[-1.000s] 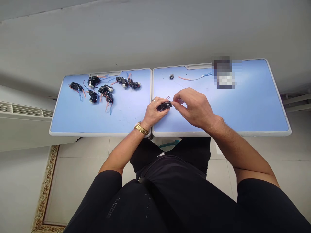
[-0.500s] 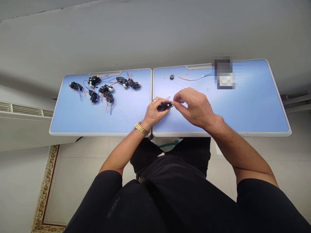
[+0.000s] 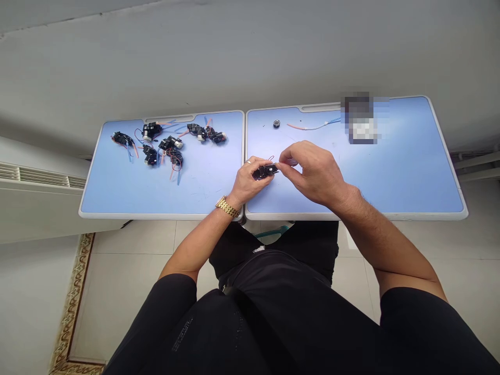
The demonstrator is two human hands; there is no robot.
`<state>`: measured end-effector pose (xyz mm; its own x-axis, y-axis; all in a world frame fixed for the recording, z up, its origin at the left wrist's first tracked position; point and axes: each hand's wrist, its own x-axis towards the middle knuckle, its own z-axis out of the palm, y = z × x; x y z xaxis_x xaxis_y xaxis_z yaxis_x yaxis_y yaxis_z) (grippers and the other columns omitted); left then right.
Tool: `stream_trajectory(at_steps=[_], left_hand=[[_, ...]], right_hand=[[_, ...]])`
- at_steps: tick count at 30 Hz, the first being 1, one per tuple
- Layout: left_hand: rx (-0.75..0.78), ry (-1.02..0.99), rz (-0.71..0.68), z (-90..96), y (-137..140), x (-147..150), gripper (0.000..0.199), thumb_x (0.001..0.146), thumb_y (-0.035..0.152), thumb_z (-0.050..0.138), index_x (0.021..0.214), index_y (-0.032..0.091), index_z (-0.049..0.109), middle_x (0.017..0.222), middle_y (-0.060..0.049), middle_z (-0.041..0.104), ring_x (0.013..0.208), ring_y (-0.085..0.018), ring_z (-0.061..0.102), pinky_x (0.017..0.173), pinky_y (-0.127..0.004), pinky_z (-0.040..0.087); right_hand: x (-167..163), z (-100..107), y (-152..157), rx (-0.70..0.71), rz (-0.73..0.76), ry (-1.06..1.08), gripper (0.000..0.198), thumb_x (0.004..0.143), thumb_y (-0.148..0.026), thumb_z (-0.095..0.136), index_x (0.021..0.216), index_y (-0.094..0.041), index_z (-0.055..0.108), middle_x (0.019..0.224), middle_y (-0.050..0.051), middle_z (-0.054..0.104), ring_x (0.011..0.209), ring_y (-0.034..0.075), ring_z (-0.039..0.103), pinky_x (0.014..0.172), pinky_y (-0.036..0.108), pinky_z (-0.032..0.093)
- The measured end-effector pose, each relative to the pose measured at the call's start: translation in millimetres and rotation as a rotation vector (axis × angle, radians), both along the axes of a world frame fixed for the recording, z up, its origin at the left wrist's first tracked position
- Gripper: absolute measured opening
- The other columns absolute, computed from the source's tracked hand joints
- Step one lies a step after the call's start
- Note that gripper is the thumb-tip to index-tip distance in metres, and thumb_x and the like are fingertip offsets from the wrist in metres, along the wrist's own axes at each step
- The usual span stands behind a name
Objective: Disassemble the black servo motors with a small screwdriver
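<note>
Between the thumb and fingers of my left hand (image 3: 249, 181) is a small black motor-like unit (image 3: 265, 171) with a white spot on top and a thin dark red wire. My right hand (image 3: 312, 172) is pinched at the unit's right end, thumb and forefinger tips together. Whatever those fingertips hold is too small and covered to make out. Both hands are low over the front left part of the right-hand table (image 3: 398, 187).
On the left-hand table (image 3: 117, 192) lie several similar black units (image 3: 150, 131) with blue and orange wires. Behind my hands are a small round black part (image 3: 276, 124) and a loose wire (image 3: 308, 128). A blurred-out object (image 3: 361, 120) stands at the back right.
</note>
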<state>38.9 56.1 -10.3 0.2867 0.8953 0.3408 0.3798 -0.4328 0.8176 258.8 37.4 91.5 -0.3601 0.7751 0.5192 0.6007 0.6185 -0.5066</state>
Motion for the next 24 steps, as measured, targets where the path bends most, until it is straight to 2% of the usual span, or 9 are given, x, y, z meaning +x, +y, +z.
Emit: stream_trajectory(at_steps=[10, 16, 21, 24], left_hand=[[-0.026, 0.019, 0.007, 1.0, 0, 0, 0.035, 0.091, 0.017, 0.085, 0.124, 0.026, 0.08, 0.117, -0.005, 0.079, 0.112, -0.022, 0.075, 0.102, -0.04, 0.063], [-0.024, 0.016, -0.007, -0.6, 0, -2, 0.033, 0.091, 0.017, 0.086, 0.123, 0.026, 0.08, 0.117, -0.005, 0.079, 0.111, -0.021, 0.076, 0.102, -0.039, 0.063], [-0.035, 0.0, -0.021, -3.6, 2, -3, 0.029, 0.091, 0.019, 0.088, 0.118, 0.025, 0.08, 0.116, -0.004, 0.079, 0.111, -0.021, 0.074, 0.102, -0.039, 0.062], [-0.052, 0.013, -0.007, -6.7, 4, -4, 0.033, 0.09, 0.02, 0.089, 0.121, 0.025, 0.08, 0.117, -0.004, 0.078, 0.111, -0.022, 0.074, 0.104, -0.04, 0.062]], right_hand=[[1, 3, 2, -0.039, 0.015, -0.025, 0.012, 0.104, -0.022, 0.067, 0.093, -0.026, 0.064, 0.09, 0.005, 0.076, 0.086, 0.024, 0.067, 0.078, 0.04, 0.05], [0, 7, 7, -0.083, 0.045, -0.054, 0.015, 0.107, -0.027, 0.068, 0.093, -0.026, 0.065, 0.091, 0.004, 0.077, 0.087, 0.024, 0.068, 0.079, 0.039, 0.049], [-6, 9, 13, -0.169, 0.002, -0.105, 0.019, 0.11, -0.036, 0.068, 0.095, -0.025, 0.062, 0.089, 0.003, 0.075, 0.079, 0.021, 0.065, 0.071, 0.035, 0.042], [-9, 7, 16, -0.156, -0.055, -0.154, 0.025, 0.114, -0.045, 0.062, 0.098, -0.025, 0.061, 0.083, 0.003, 0.072, 0.073, 0.02, 0.06, 0.067, 0.035, 0.035]])
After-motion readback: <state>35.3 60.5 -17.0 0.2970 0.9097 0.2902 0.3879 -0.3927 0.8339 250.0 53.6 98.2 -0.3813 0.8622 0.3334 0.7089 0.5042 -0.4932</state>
